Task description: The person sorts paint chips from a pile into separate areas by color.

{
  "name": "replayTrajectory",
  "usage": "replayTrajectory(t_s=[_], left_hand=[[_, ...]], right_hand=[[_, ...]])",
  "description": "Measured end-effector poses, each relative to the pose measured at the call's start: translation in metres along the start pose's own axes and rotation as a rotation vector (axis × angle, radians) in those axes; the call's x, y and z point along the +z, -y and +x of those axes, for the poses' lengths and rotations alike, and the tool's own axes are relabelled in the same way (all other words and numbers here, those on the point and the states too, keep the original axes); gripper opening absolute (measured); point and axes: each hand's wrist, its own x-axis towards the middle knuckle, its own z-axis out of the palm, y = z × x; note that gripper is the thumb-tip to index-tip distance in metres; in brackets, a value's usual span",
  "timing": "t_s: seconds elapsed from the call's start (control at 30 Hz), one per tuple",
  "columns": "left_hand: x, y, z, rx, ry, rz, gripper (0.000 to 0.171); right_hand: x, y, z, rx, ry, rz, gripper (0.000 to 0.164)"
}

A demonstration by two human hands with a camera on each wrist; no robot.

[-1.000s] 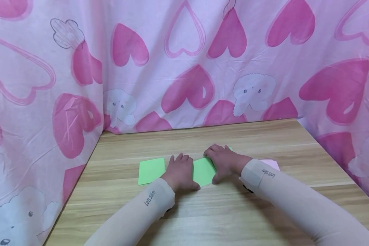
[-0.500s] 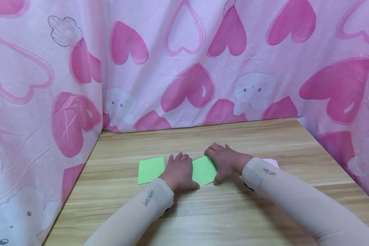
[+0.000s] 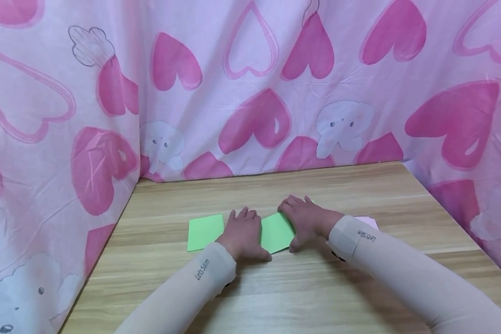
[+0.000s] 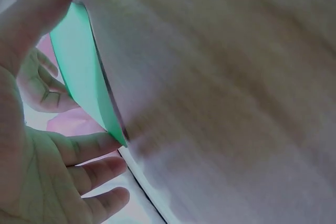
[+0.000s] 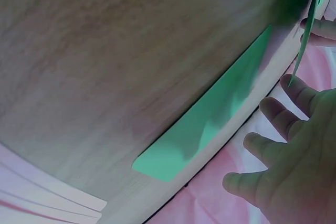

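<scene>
A green square card (image 3: 277, 233) spans the gap between my two hands, over the middle of the table. My left hand (image 3: 243, 235) holds its left edge, thumb at the near corner and index finger at the far one, as the left wrist view shows on the bowed green card (image 4: 84, 69). On its right edge, my right hand (image 3: 306, 220) grips it between thumb and fingers; in the right wrist view the index fingertip (image 5: 296, 85) meets the corner of this card. A second green card (image 5: 205, 119) lies on the table by the right hand, mostly hidden by it in the head view.
Another green card (image 3: 205, 233), seemingly stacked, lies left of my left hand. Several pink cards (image 3: 367, 222) peek out behind the right sleeve. The wooden table (image 3: 267, 297) is bordered at the back and sides by a pink heart-print curtain (image 3: 254, 116).
Both hands and the card between them stay almost in place. The left thumb has shifted slightly toward the near side, and a dark line shows under the card's near edge.
</scene>
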Motion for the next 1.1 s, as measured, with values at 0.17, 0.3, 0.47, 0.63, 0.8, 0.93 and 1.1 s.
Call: replayTrajectory(t_s=[0.17, 0.3, 0.47, 0.63, 0.8, 0.93, 1.1], left_hand=[[-0.002, 0.006, -0.003, -0.020, -0.018, -0.002, 0.104], [-0.004, 0.010, -0.004, -0.017, -0.031, -0.008, 0.109], [-0.011, 0.019, -0.007, -0.019, -0.047, -0.042, 0.111], [-0.021, 0.035, -0.012, -0.048, -0.041, -0.054, 0.116], [-0.024, 0.057, -0.020, -0.078, -0.033, -0.037, 0.113], [-0.027, 0.076, -0.029, -0.117, -0.034, -0.053, 0.112], [-0.024, 0.097, -0.041, -0.161, -0.008, -0.090, 0.115]], right_hand=[[-0.001, 0.004, 0.001, -0.013, -0.027, 0.023, 0.100], [-0.004, 0.007, 0.003, -0.027, -0.056, 0.056, 0.098], [-0.006, 0.009, 0.007, -0.033, -0.092, 0.097, 0.096], [-0.006, 0.017, 0.017, -0.036, -0.109, 0.142, 0.100], [-0.008, 0.036, 0.032, -0.039, -0.113, 0.166, 0.104], [-0.005, 0.056, 0.047, -0.034, -0.112, 0.169, 0.106], [0.001, 0.075, 0.063, -0.026, -0.102, 0.160, 0.105]])
